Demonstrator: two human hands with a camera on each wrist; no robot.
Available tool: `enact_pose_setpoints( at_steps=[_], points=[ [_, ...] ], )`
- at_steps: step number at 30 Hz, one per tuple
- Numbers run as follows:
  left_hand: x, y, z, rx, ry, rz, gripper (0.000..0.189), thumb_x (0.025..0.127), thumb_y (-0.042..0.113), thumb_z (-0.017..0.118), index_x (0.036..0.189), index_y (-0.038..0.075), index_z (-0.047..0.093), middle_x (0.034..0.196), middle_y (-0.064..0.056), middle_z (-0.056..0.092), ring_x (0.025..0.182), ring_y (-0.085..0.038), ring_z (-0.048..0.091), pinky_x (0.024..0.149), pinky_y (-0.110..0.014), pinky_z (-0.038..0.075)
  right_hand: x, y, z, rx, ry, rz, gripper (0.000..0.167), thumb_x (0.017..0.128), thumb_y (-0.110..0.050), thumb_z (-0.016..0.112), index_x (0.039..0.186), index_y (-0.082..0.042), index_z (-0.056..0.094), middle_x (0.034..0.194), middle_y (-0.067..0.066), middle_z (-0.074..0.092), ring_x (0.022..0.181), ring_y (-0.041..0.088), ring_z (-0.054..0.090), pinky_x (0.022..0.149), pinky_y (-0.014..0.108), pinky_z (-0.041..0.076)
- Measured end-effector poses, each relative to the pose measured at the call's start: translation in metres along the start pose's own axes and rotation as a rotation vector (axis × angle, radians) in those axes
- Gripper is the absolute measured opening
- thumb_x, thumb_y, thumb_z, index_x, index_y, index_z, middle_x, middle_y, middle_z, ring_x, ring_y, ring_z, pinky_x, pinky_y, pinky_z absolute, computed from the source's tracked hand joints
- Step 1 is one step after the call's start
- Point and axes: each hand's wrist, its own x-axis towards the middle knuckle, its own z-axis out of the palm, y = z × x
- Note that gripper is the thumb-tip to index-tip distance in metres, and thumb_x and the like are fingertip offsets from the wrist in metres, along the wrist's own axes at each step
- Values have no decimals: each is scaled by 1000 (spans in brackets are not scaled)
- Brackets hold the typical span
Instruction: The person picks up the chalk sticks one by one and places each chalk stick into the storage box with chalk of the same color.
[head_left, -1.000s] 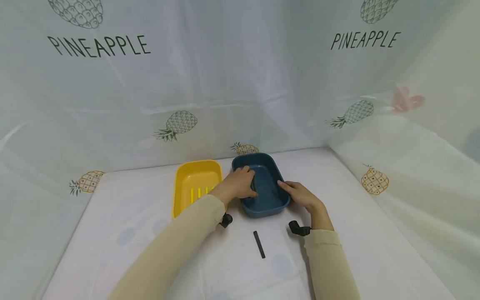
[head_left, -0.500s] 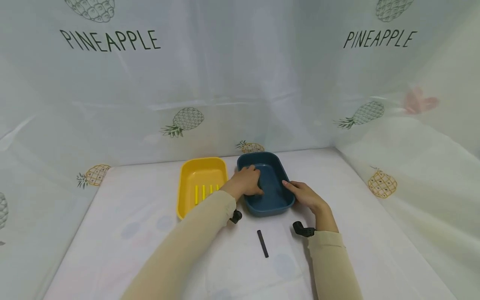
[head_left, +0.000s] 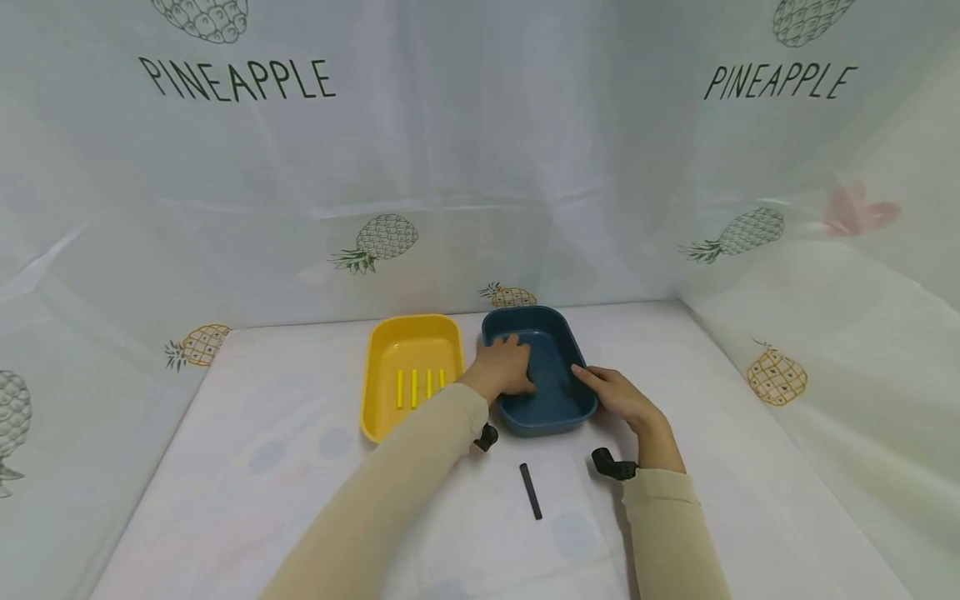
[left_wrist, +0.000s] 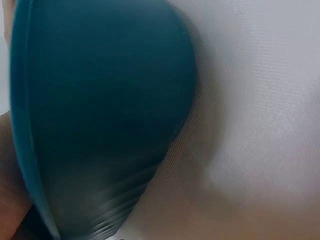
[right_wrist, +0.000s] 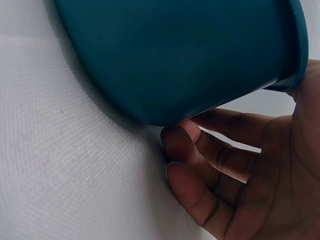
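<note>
A dark blue tray (head_left: 558, 375) stands at the back of the table; its outer wall fills much of both wrist views. My left hand (head_left: 504, 367) reaches over its left rim, fingers and thumb pointing down inside. What lies beneath those fingers is hidden, and the left wrist view (left_wrist: 10, 185) catches only a sliver of the hand. With my right hand (head_left: 615, 393) I hold the tray's right side, thumb over the rim and fingers against the outside wall (right_wrist: 190, 40). A short black stick (head_left: 531, 492) lies on the cloth in front of the tray.
Left of the blue tray is a yellow tray (head_left: 372, 375) holding several yellow sticks (head_left: 414, 388), partly covered by my left sleeve. A pineapple-print curtain (head_left: 450, 150) hangs behind and beside the white-covered table (head_left: 300, 500).
The whole scene has shifted slightly right in the head view. A dark edge beside my left fingers, visible earlier, is now out of sight. Both hands stay at the blue tray.
</note>
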Motion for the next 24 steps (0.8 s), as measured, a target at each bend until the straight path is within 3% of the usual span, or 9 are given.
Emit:
enact_pose_setpoints(
  at_steps=[12,24],
  points=[
    [-3,3,2,90,8,-18,78,91,61,72,153,18,51,160,-11,43,143,-33,45,114,-60,44,-1,0,0,21,-8,-8,105,96,-78,45,161,3,27,168,26,27,158,45,21,128,62,20],
    [-3,3,4,96,4,-25,79,90,63,72,152,17,52,157,-11,46,142,-32,46,113,-58,46,-1,0,1,14,-7,-6,104,97,-76,45,161,3,27,168,26,27,157,45,22,128,62,20]
  ],
)
